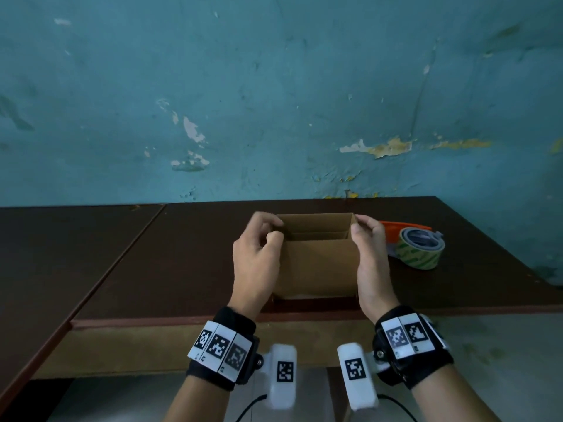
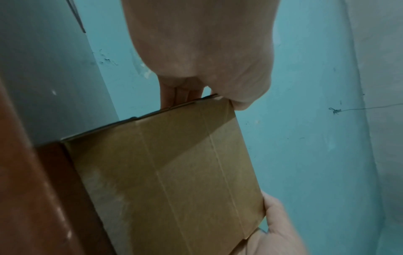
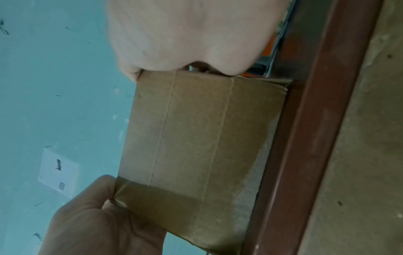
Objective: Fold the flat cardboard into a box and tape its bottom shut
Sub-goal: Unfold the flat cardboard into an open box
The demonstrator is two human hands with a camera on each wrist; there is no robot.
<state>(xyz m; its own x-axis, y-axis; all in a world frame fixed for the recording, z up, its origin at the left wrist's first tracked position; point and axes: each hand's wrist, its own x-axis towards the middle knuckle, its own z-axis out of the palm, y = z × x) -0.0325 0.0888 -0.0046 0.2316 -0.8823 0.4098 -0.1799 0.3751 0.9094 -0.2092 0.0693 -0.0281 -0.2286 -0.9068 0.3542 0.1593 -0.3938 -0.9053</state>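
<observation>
A brown cardboard box (image 1: 318, 266) stands upright near the front edge of the dark table (image 1: 152, 269), its top open. My left hand (image 1: 259, 254) pinches the box's upper left corner, thumb and fingers curled over the rim. My right hand (image 1: 370, 254) pinches the upper right corner the same way. From the left wrist, the box wall (image 2: 174, 172) shows its fold creases under my left hand (image 2: 207, 60). The right wrist view has the same wall (image 3: 196, 138) below my right hand (image 3: 196, 34), with the other hand (image 3: 98, 215) at the far corner.
A tape dispenser (image 1: 417, 245) with an orange body and a roll of green-printed tape lies on the table just right of the box. A peeling blue wall (image 1: 274, 102) rises behind the table. A seam (image 1: 122, 263) splits the tabletop on the left.
</observation>
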